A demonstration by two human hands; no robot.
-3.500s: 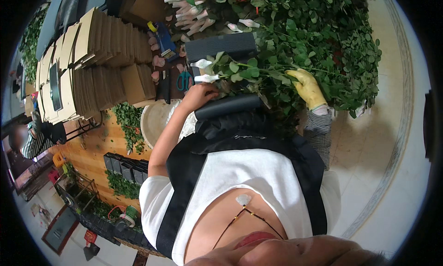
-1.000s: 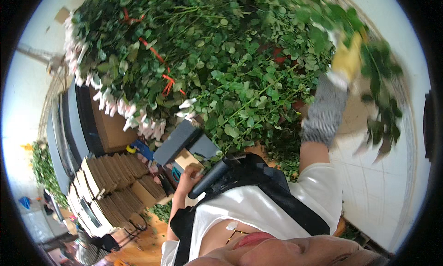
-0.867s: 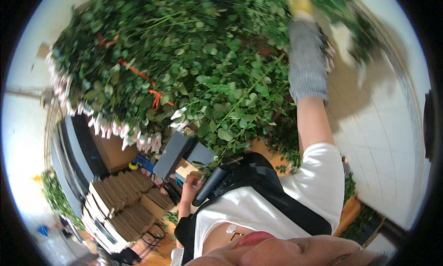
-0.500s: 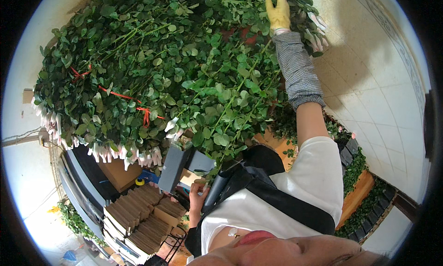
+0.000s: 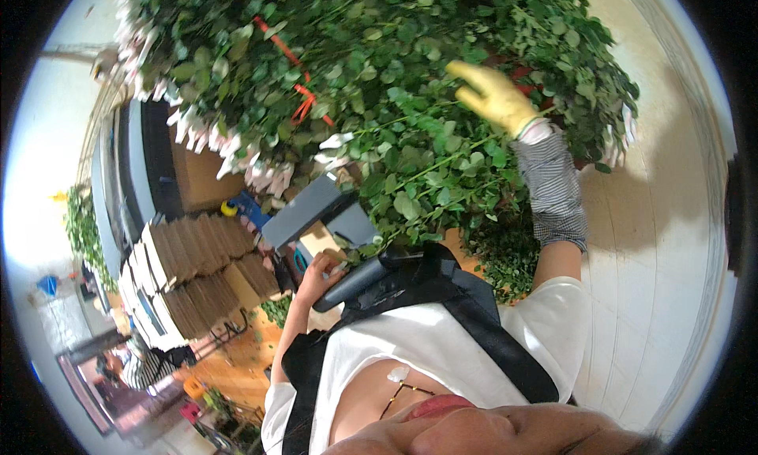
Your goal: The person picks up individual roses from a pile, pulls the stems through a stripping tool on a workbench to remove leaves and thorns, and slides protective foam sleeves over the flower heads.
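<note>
My right hand (image 5: 496, 98), in a yellow glove with a checked sleeve above it, is open over a big heap of leafy rose stems (image 5: 410, 151). Its fingers are spread, and nothing is visible in them. My bare left hand (image 5: 320, 276) is down by my apron, beside a dark rounded edge (image 5: 351, 285). Its fingers are curled together near the leafy lower end of a stem; what they hold is too small to make out. Pale pink wrapped flower heads (image 5: 268, 174) stick out along the heap's left edge. A red ribbon (image 5: 304, 103) ties some stems.
A grey box-like stand (image 5: 304, 210) stands between the heap and my left hand. Further left are stacked folded cardboard sheets (image 5: 197, 253) and a blue tool with a yellow part (image 5: 249, 210). A tiled wall (image 5: 632, 297) rises on the right. Another person (image 5: 142, 368) in stripes is at lower left.
My gloved right hand has drawn back from the far side of the heap toward me. The view has shifted and turned. My left hand stays by the apron with its fingers curled.
</note>
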